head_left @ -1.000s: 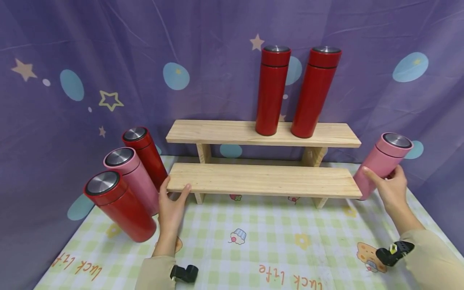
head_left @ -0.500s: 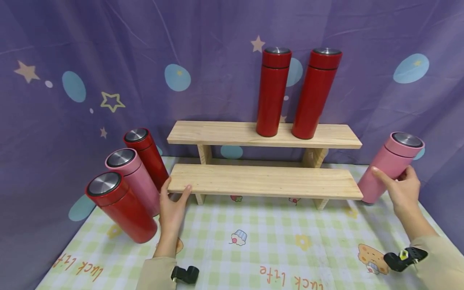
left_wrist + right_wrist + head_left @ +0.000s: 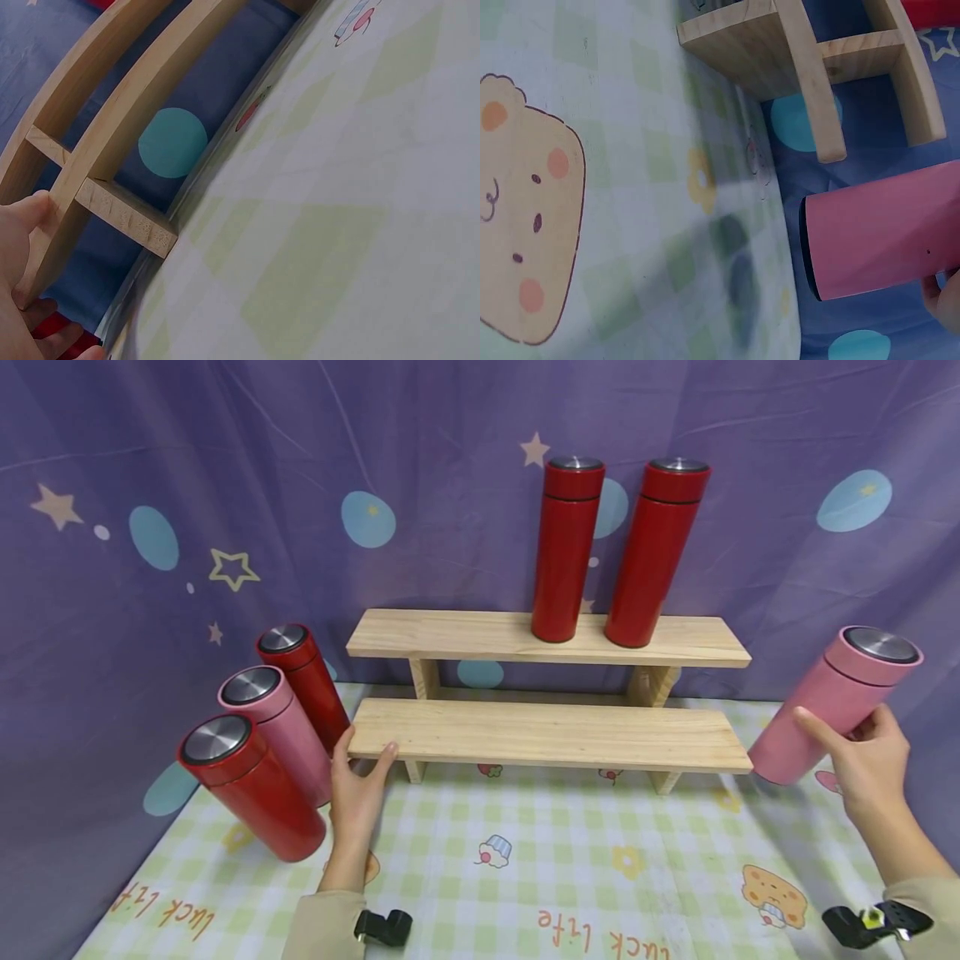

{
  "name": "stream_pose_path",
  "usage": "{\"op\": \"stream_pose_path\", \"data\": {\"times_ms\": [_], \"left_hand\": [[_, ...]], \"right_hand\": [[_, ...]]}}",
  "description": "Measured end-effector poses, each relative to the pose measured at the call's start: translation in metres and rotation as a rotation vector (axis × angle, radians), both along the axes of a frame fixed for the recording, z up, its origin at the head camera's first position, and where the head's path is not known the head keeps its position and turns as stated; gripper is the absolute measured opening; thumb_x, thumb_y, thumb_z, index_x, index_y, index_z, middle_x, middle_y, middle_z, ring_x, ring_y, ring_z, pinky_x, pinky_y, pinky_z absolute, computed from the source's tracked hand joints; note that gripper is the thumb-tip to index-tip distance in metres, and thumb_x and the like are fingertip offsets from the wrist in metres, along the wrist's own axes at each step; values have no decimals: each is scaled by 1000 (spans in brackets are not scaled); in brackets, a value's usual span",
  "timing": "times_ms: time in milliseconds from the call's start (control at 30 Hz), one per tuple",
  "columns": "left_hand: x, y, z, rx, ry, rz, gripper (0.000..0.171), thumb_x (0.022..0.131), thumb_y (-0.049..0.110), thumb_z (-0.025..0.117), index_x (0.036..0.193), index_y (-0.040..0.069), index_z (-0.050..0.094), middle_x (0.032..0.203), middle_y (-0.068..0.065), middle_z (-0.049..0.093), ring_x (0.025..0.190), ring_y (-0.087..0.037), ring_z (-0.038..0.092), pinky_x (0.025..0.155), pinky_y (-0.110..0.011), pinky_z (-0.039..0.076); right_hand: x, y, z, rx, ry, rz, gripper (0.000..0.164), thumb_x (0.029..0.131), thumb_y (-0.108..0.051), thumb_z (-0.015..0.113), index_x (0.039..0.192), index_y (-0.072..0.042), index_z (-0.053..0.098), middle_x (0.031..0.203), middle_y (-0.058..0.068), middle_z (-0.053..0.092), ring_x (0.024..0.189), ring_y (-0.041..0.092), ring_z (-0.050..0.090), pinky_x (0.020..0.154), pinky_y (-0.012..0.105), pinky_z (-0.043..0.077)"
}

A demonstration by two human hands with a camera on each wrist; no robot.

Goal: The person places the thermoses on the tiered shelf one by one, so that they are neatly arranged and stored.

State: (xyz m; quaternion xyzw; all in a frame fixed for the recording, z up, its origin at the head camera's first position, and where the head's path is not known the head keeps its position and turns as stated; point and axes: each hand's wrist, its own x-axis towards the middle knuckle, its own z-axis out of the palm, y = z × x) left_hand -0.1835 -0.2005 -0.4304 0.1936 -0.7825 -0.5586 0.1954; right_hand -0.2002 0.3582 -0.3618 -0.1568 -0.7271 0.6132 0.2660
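Observation:
My right hand point(image 3: 873, 764) grips a pink thermos flask point(image 3: 832, 710) round its body, tilted, off the right end of the shelf. In the right wrist view the flask's dark base point(image 3: 810, 251) shows raised off the tablecloth. At the other end, my left hand point(image 3: 358, 802) holds the front left corner of the lower board point(image 3: 547, 732) of a two-step wooden shelf, thumb on top and fingers at its end. In the left wrist view some fingers point(image 3: 56, 337) reach below the board. Two red thermos flasks point(image 3: 567, 552) stand upright on the upper board point(image 3: 450, 633).
Left of the shelf stand a red flask point(image 3: 258, 802) in front, a pink flask point(image 3: 288, 735) behind it, and another red flask point(image 3: 307, 689) farthest back. A checked tablecloth point(image 3: 555, 835) covers the table. A purple curtain point(image 3: 450, 443) hangs behind the shelf.
My right hand has carried the pink flask to the right and nearer, away from the shelf's end. The left hand stays on the board.

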Motion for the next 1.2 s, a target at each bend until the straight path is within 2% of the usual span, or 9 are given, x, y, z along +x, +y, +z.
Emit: {"op": "stream_pose_path", "data": {"times_ms": [200,433,667,833,1100,1200], "left_hand": [[1,0,1,-4,-5,-3,87,88,48,73,156,19,29,156,-14,34,139,-34,35,108,-64,22],[1,-1,0,-9,7,-3,86,87,49,73,156,19,29,155,-13,35,139,-34,35,108,-65,21],[2,1,-1,-15,-11,7,87,87,52,72,156,21,30,154,-14,37,138,-34,36,107,-65,21],[3,1,0,-19,-24,8,88,86,54,71,156,23,29,155,-13,36,139,-33,35,107,-67,20],[3,2,2,-42,-42,27,87,86,56,70,156,24,29,153,-12,38,138,-33,37,105,-68,20],[2,3,2,-51,-50,35,87,86,57,69,156,25,29,153,-12,39,137,-32,37,104,-69,19]], "right_hand": [[6,-4,4,-153,149,22,47,73,9,80,109,-17,64,93,-7,66,82,2,61,68,7,46],[14,-8,12,-201,221,11,48,72,15,78,111,-12,66,96,-2,67,84,6,63,68,9,48],[20,-16,20,-235,293,44,46,75,17,74,113,-8,66,100,3,66,87,9,62,67,10,49],[23,-28,25,-275,379,86,42,76,19,71,110,-3,66,96,8,65,83,12,62,62,13,50],[21,-53,22,-271,454,120,41,76,16,71,112,-3,67,99,9,66,84,13,64,64,15,50],[20,-62,21,-284,477,167,43,76,18,69,114,-2,66,101,11,66,88,15,63,68,17,51]]}}
